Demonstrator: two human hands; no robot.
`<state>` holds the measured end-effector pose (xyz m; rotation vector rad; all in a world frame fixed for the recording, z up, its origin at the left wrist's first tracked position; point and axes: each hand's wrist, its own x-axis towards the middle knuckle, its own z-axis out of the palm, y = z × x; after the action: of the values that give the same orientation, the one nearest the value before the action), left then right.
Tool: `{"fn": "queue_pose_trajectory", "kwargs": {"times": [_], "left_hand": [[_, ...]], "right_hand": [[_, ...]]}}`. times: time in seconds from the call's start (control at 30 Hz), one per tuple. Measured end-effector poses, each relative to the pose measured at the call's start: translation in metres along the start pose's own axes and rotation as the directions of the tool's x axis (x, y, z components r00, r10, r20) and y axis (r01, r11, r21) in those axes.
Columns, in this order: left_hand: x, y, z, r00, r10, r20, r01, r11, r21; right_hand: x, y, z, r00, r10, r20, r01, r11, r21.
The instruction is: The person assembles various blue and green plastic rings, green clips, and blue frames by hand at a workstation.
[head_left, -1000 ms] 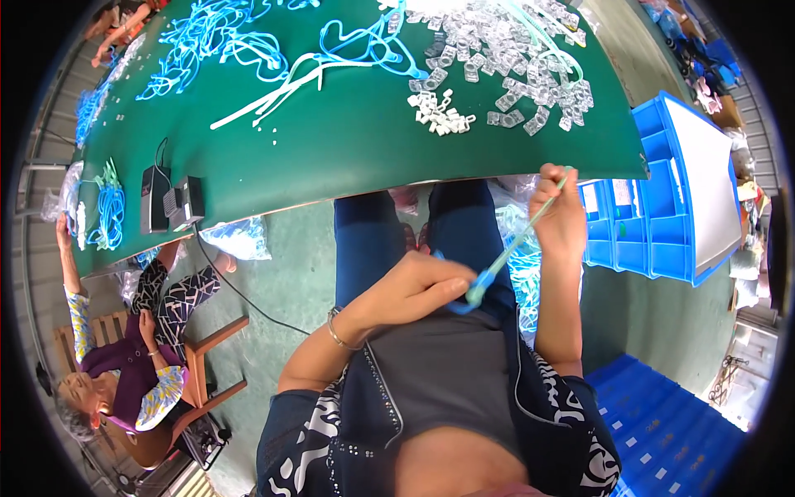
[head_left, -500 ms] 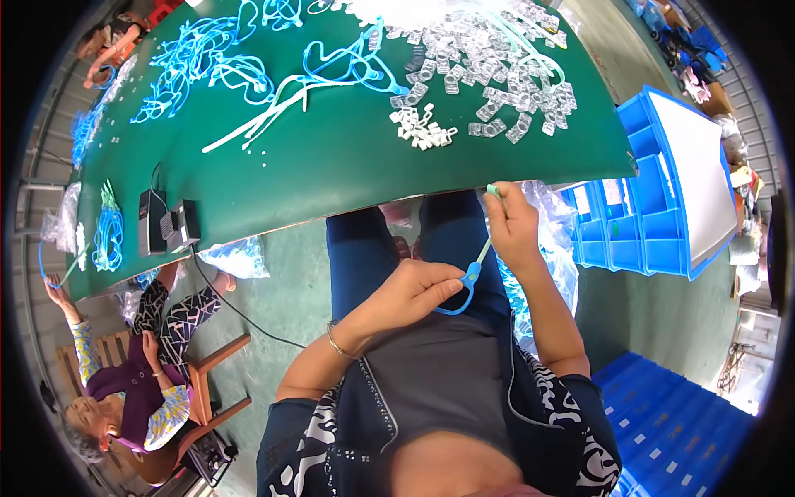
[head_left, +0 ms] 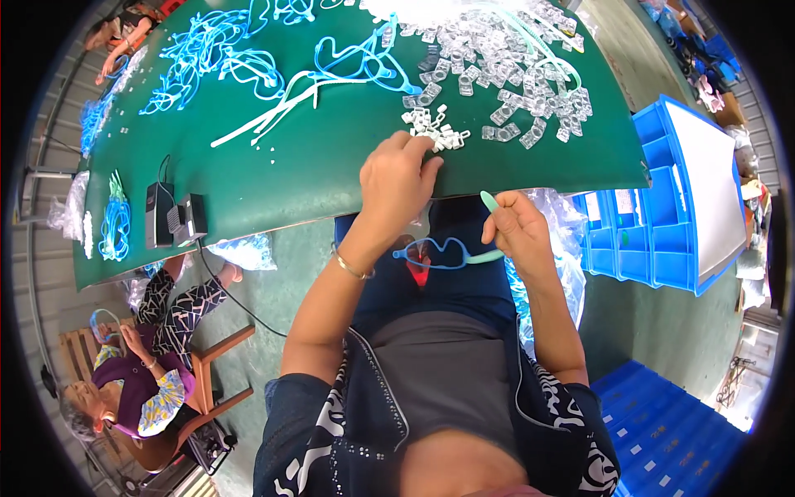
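Observation:
My left hand (head_left: 396, 184) reaches over the table's near edge, its bent fingers at a small pile of white plastic clips (head_left: 448, 137). Thumb and forefinger look apart; the fingertips are partly hidden, and I make out nothing held. My right hand (head_left: 522, 225), just off the table edge, is closed around a pale green strap (head_left: 486, 258), one tip of which sticks up above the fingers. Joined to that strap, a thin blue looped frame (head_left: 443, 267) hangs over my lap.
On the green table (head_left: 323, 170) lie tangled blue frames (head_left: 207, 62), clear plastic pieces (head_left: 530, 99) and black boxes (head_left: 192, 217) with a cable. Blue bins (head_left: 654, 207) stand at right. A seated person (head_left: 137, 381) handles a frame at left; another person works at far left.
My left hand has let go of the blue frame and moved up to the white clips. The frame now hangs from my right hand. The seated person's hands have come back from the table.

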<state>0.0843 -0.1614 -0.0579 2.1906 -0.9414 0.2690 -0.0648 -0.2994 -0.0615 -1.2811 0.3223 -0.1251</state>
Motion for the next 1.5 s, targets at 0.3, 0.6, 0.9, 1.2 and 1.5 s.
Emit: {"fn": "queue_pose_trajectory", "kwargs": {"times": [0.3,0.6,0.9,1.2,1.5], "left_hand": [[0.000,-0.017,0.019,0.999,-0.006,-0.043,0.004,0.999,-0.043],[-0.012,-0.017,0.008,0.997,-0.021,-0.078,0.003,0.977,-0.215],[-0.035,0.009,-0.011,0.949,-0.231,0.216,0.316,0.663,-0.679],[-0.037,0.017,-0.019,0.975,-0.168,0.145,0.222,0.760,-0.611],[-0.032,0.007,-0.027,0.777,-0.167,0.606,0.624,0.326,-0.710]], "right_hand": [[0.005,0.006,-0.002,0.994,-0.091,-0.058,0.082,0.988,-0.129],[0.019,-0.003,0.014,0.996,-0.086,-0.034,0.078,0.978,-0.193],[0.022,-0.005,0.030,0.996,-0.084,-0.029,0.077,0.978,-0.194],[0.021,-0.006,0.035,0.993,-0.119,-0.007,0.111,0.948,-0.298],[0.018,-0.004,0.030,0.986,-0.130,0.102,0.155,0.943,-0.293]]}}
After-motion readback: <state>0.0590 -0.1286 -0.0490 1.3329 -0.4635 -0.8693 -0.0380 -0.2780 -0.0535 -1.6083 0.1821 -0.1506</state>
